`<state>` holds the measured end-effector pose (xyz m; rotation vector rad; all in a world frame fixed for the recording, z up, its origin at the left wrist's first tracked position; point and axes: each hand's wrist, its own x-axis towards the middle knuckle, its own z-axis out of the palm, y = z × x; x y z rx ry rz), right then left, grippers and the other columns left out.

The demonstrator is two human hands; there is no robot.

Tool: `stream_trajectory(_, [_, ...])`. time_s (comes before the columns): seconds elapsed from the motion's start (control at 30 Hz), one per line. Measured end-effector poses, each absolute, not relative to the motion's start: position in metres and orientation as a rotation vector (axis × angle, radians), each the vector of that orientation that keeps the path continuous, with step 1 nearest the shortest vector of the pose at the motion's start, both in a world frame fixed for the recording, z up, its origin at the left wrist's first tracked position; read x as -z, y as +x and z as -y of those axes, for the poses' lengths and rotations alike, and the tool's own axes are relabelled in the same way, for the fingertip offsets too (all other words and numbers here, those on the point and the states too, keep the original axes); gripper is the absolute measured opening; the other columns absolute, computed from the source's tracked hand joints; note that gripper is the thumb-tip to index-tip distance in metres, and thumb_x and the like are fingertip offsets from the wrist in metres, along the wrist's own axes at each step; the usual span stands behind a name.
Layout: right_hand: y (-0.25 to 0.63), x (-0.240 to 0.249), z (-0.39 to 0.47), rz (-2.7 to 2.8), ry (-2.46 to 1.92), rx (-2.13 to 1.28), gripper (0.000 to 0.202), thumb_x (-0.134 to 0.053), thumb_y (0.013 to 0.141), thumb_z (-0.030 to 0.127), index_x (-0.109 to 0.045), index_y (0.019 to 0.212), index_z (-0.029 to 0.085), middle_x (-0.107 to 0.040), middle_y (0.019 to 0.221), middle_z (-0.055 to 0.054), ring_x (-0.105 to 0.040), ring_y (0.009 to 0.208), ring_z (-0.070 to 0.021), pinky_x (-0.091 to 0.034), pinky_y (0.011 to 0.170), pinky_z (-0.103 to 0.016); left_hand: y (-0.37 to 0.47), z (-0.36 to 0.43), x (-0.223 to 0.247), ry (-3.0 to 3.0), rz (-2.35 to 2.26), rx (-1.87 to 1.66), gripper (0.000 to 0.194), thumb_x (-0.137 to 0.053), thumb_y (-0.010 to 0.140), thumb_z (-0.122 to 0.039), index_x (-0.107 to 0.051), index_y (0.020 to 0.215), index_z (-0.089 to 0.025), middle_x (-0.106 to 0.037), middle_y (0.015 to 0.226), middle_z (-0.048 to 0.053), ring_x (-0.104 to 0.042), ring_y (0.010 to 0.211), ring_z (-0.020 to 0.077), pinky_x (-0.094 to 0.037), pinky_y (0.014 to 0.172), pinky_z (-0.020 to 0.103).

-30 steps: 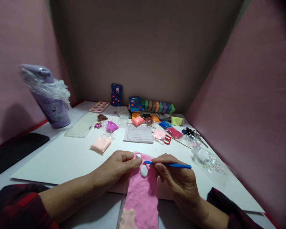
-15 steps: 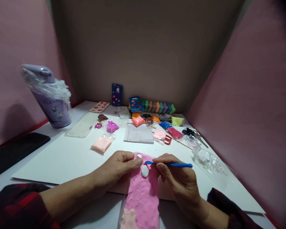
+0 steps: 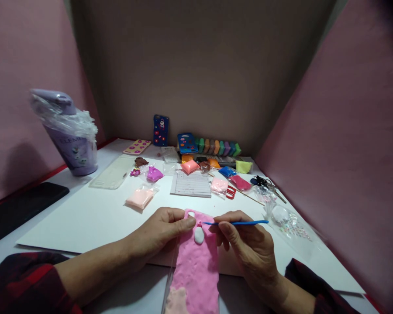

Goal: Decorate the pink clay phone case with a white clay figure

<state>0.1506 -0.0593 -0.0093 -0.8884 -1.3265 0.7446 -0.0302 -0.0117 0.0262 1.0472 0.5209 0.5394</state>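
My left hand (image 3: 173,222) pinches the upper left edge of a phone case (image 3: 196,266) covered in bumpy pink clay, with a peach patch at its lower left. A white oval piece of clay (image 3: 199,235) lies on the pink near the top, below the camera hole. Between the thumb and fingers of my right hand (image 3: 245,237) is a thin blue modelling tool (image 3: 249,223), held nearly level. Its tip is over the pink just above the white oval, at a small darker pink bit; whether it touches I cannot tell.
A white board (image 3: 85,222) carries clay packets, a notepad (image 3: 191,184), a clear phone case (image 3: 113,172), red-handled scissors (image 3: 231,192), keys (image 3: 271,185) and a bag of beads (image 3: 291,222). A purple tumbler (image 3: 74,144) and black phone (image 3: 26,209) stand left. Decorated cases (image 3: 160,130) are behind.
My right hand has shifted slightly right with the blue tool, which has rolled in the fingers. A small darker pink bit now shows above the white oval. My left hand stays put.
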Motion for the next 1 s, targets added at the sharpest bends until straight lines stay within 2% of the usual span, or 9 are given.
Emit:
stream_trajectory(0.37, [0.1494,0.0079,0.0601,1.307,-0.892,-0.776,0.011,-0.064,0.084,0.027,-0.068,0.086,0.016,-0.068,0.066,-0.005,-0.058,0.050,-0.0132,-0.042,0.040,-0.023,-0.0304,0.0097,-0.0192,1.018,-0.492,-0.550,0.035,-0.072,0.071,-0.048,-0.073,0.073,-0.013,-0.067,0.069,0.006,-0.061,0.066,0.0161,-0.047,0.075,0.028])
stream_trajectory(0.57, [0.1492,0.0072,0.0607,1.301,-0.863,-0.763,0.010,-0.064,0.085,0.025,-0.069,0.085,0.017,-0.067,0.067,-0.004,-0.058,0.050,-0.0120,-0.042,0.041,-0.022,-0.0317,0.0080,-0.0163,1.045,-0.520,-0.536,0.035,-0.073,0.070,-0.048,-0.074,0.077,-0.013,-0.067,0.069,0.005,-0.060,0.065,0.0152,-0.047,0.071,0.026])
stream_trajectory(1.0, [0.1483,0.0079,0.0596,1.287,-0.871,-0.774,0.007,-0.063,0.085,0.023,-0.068,0.088,0.018,-0.065,0.067,-0.003,-0.057,0.051,-0.0123,-0.042,0.041,-0.022,-0.0300,0.0098,-0.0185,1.022,-0.472,-0.552,0.039,-0.071,0.069,-0.052,-0.074,0.073,-0.013,-0.067,0.069,0.006,-0.061,0.068,0.0168,-0.047,0.075,0.029])
